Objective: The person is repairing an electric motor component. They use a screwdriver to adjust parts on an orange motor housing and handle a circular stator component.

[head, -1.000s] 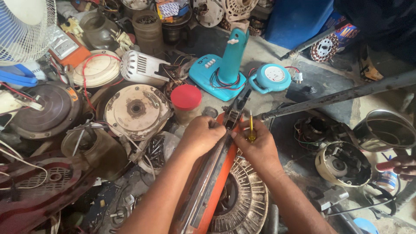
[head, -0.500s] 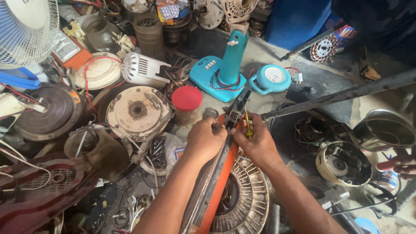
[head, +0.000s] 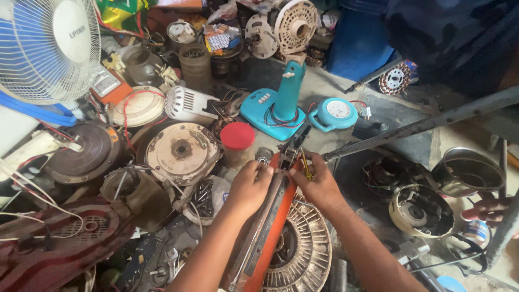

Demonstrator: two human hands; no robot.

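Head view, the only one. My left hand and right hand meet at the upper end of a long orange-and-grey bar, which runs from the near edge of the floor up toward the middle of the clutter. The left hand is clenched on the bar's left flank, fingers curled over the edge. The right hand presses against the right flank and pinches a thin yellow-handled tool beside the black end fitting. The bar lies tilted over a ribbed round fan grille.

Containers: a jar with a red lid stands closed just left of the bar's tip, so I cannot tell its contents. A clear bag near my left wrist holds dark screws and small metal parts. A steel pot sits toward the right edge; its inside looks dark, so I cannot tell what is in it. A round motor housing just left of it shows windings inside.

Beyond the bar: a teal fan base with a teal round timer unit beside it. Another person's hand rests at the right edge.
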